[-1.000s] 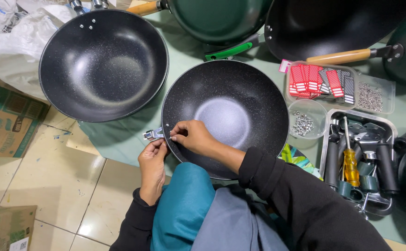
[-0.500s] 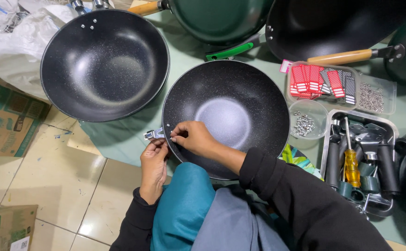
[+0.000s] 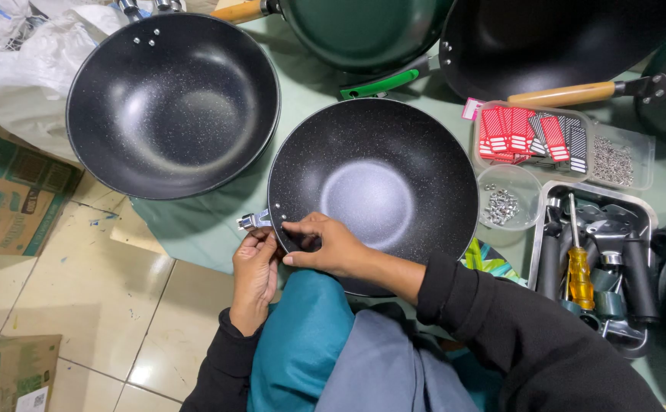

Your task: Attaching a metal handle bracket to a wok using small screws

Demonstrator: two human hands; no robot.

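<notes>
Right now I see a round black wok (image 3: 375, 191) with a speckled, matte non-stick lining and a pale sheen at its bowl, resting on the pale green cloth-covered desk (image 3: 195, 225) with its near edge over my lap. At its left rim sits a small shiny metal handle bracket (image 3: 252, 221), jutting outward past the edge. My left hand (image 3: 255, 271) comes up from below and pinches that bracket between fingertips and thumb, on the outside of the rim. My right hand (image 3: 325, 244) lies over the rim from the inside, fingers curled and pressed against the wall just beside the bracket; whether it grips something small there I cannot tell. The two hands are nearly touching, with the wok's rim between them. A second speckled wok (image 3: 172, 103) of the same dark finish lies up and to the left, showing rivets at its top edge. Beyond, a green pan (image 3: 363, 30) with a green handle and another black pan (image 3: 546, 38) with a smooth wooden handle overlap the far side. To the right stands a clear plastic tray (image 3: 535, 137) of red and dark striped tags, a small clear round cup of screws (image 3: 504, 202), and a metal tray (image 3: 638, 221) holding a yellow-handled screwdriver (image 3: 579, 271) and black handles. Cardboard boxes (image 3: 8, 191) rest on the tiled floor (image 3: 81, 305) at left.
</notes>
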